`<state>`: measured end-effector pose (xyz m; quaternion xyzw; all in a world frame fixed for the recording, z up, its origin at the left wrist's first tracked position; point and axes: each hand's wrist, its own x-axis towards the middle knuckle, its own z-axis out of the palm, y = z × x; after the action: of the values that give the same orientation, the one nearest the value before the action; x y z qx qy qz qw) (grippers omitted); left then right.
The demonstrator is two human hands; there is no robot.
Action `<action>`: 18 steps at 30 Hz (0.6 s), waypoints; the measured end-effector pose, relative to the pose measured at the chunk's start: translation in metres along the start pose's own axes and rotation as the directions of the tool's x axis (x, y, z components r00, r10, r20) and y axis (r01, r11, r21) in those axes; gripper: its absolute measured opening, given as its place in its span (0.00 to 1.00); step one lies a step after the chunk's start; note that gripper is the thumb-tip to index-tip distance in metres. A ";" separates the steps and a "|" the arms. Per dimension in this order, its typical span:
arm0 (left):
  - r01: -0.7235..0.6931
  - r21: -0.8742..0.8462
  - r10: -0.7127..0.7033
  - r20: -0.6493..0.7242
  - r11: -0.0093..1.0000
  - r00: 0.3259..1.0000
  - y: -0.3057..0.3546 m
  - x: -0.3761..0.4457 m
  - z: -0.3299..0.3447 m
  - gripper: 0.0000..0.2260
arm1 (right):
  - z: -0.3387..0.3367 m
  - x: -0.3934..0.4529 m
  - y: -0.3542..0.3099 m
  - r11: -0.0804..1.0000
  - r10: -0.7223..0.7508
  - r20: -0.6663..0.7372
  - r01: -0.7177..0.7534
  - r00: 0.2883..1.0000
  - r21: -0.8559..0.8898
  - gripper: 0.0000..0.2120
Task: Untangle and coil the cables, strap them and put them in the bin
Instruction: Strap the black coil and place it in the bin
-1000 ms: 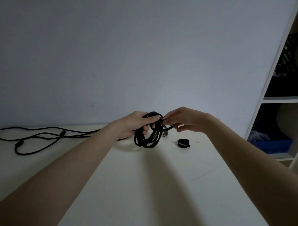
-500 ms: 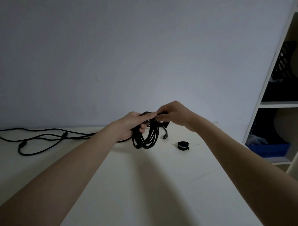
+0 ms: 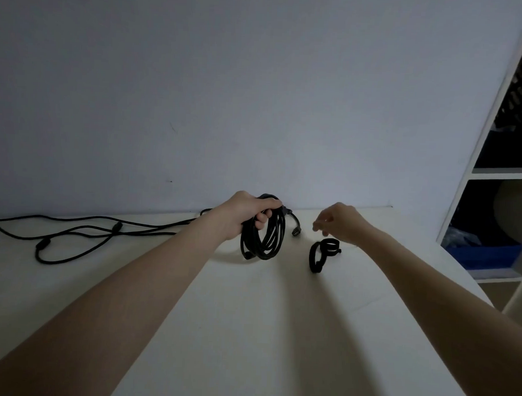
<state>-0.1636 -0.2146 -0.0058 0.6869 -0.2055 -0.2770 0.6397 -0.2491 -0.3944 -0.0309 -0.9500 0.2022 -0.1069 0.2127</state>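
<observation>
Left grip (image 3: 247,216) grasps the coiled black cable (image 3: 262,238): the fingers are curled round the top of the coil, and the loops hang down from the hand, with the lowest part at or just above the white surface (image 3: 248,332); I cannot tell if it touches. One short end of this cable with a plug (image 3: 296,233) sticks out to the right of the coil. Right grip (image 3: 341,222) is released, its fingers loosely bent and pointing down, and it holds nothing. It hovers just above the black strap (image 3: 323,254), which lies on the surface as a small ring with a tail going toward the camera. I cannot tell if the fingertips touch the strap. The strap lies near the coil, on its right, but apart from it.

On the left part of the surface a second black cable (image 3: 81,235) lies loose and uncoiled, in long curves along the wall (image 3: 258,93). At the right edge stands a white shelf unit (image 3: 476,174); on its lower shelf there is a blue bin (image 3: 487,255) with something pale in it, well apart from the hands.
</observation>
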 end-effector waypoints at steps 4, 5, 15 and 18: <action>0.008 -0.010 -0.008 0.002 1.000 1.000 -0.002 0.002 0.004 0.07 | 0.005 0.000 0.023 0.957 -0.076 0.060 0.090 0.995 -0.275 0.17; 0.008 -0.005 -0.008 -0.005 1.000 1.000 -0.002 0.003 0.005 0.07 | 0.009 -0.001 0.026 0.943 -0.077 0.111 0.108 0.991 -0.316 0.17; -0.051 -0.054 0.041 -0.185 0.997 0.982 0.000 0.004 0.004 0.08 | -0.010 -0.001 0.012 0.956 0.016 -0.177 0.037 0.984 0.290 0.08; -0.088 -0.086 0.066 -0.226 0.992 0.972 0.002 0.003 0.001 0.10 | -0.027 -0.013 -0.028 0.651 -0.102 0.061 0.020 0.993 0.759 0.06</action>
<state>-0.1617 -0.2173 -0.0040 0.6739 -0.1456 -0.1829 0.7009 -0.2589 -0.3760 0.0040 -0.7852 0.0965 -0.1418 0.5949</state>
